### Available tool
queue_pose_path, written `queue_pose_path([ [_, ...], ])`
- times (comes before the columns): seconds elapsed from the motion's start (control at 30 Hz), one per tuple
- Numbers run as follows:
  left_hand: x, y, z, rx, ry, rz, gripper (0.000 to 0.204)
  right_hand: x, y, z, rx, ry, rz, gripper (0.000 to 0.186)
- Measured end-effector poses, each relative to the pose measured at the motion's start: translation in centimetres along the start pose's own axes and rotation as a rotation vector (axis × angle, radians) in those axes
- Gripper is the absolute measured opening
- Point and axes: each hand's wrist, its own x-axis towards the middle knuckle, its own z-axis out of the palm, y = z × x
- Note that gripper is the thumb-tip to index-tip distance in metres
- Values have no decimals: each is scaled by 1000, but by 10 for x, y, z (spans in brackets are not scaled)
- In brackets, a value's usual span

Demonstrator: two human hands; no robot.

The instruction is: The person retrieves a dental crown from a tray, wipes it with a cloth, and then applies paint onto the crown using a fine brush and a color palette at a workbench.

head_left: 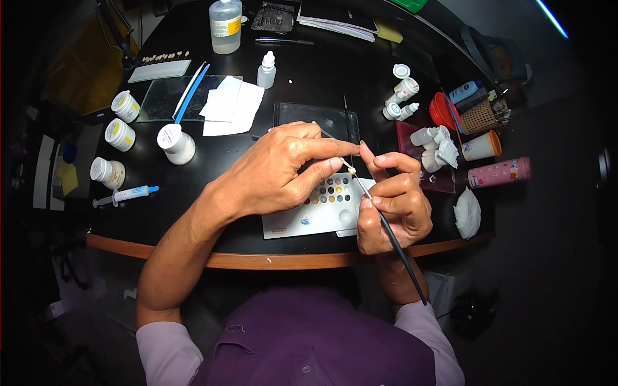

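Note:
Over the middle of the table, my left hand point(283, 164) is closed in a pinch. Between its thumb and index finger it grips a slim metal tool point(329, 135), mostly hidden by the fingers. A tiny cream, tooth-like piece point(352, 170) shows just past the thumb tip. My right hand point(399, 209) is wrapped round a fine brush point(402, 254) with a long black handle, its tip touching or nearly touching that piece. One raised right fingertip is close to the left index finger. Beneath both hands lies a white palette point(283, 222) with rows of coloured wells, partly covered.
Left stand lidded white jars point(120, 135), a syringe point(135, 193) and a glass slab point(154, 106) with paper tissue point(244, 106). Behind are a dropper bottle point(266, 72) and larger bottle point(225, 32). Right are a red bowl point(443, 109), small bottles point(402, 90) and a pink cylinder point(499, 172).

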Motion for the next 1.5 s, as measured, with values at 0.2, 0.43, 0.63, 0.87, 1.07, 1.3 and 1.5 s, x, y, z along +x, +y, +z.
queue_pose_path([
  [0.2,0,0,0,29,3,0,29,0,0,1,-27,-9,-10,20],
  [0.43,0,0,-1,32,-2,-4,29,1,-1,2,-39,-54,-22,16],
  [0.63,0,1,-1,37,-7,-18,29,1,-2,3,-34,-44,-34,16],
  [0.87,0,0,0,25,-2,-6,29,1,-3,1,-28,-54,-30,17],
  [1.07,0,-5,0,-37,-3,27,31,-3,-1,3,62,58,27,19],
  [1.3,1,-8,3,-124,0,31,32,-2,2,4,24,58,6,19],
  [1.5,1,-9,3,-115,-8,43,33,-2,1,2,64,49,22,20],
])
